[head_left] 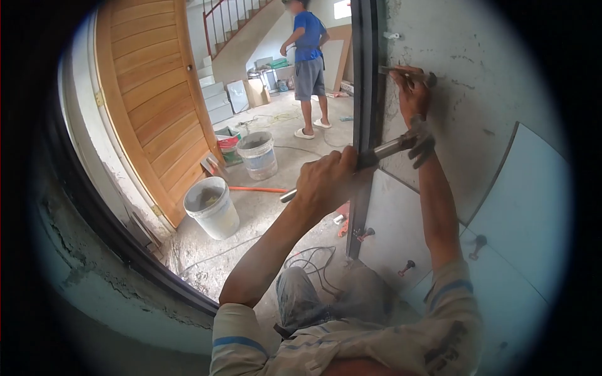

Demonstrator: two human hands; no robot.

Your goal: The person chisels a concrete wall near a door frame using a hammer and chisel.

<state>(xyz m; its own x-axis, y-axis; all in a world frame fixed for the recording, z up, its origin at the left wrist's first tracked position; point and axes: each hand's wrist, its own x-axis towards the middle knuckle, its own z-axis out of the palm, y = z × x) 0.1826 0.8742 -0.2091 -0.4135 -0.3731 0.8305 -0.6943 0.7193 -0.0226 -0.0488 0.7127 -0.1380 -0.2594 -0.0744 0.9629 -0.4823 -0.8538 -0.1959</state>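
My left hand [326, 178] is wrapped around the handle of a claw hammer [390, 148]. The handle's shiny butt end sticks out at lower left, while the metal head hangs in front of my right forearm. Higher up, my right hand [412, 94] pinches a slim metal chisel [401, 71] against the bare plaster wall [464, 94]. Its tip points left toward the dark door frame [370, 81], and its blunt end shows right of my fingers.
Pale wall tiles [527, 182] with dark-handled clips [407, 267] cover the lower right. Through the doorway stand white buckets [212, 213], a wooden door [144, 94], and a person in a blue shirt [309, 37]. Cables [316, 257] and an orange pole [257, 189] lie across the floor.
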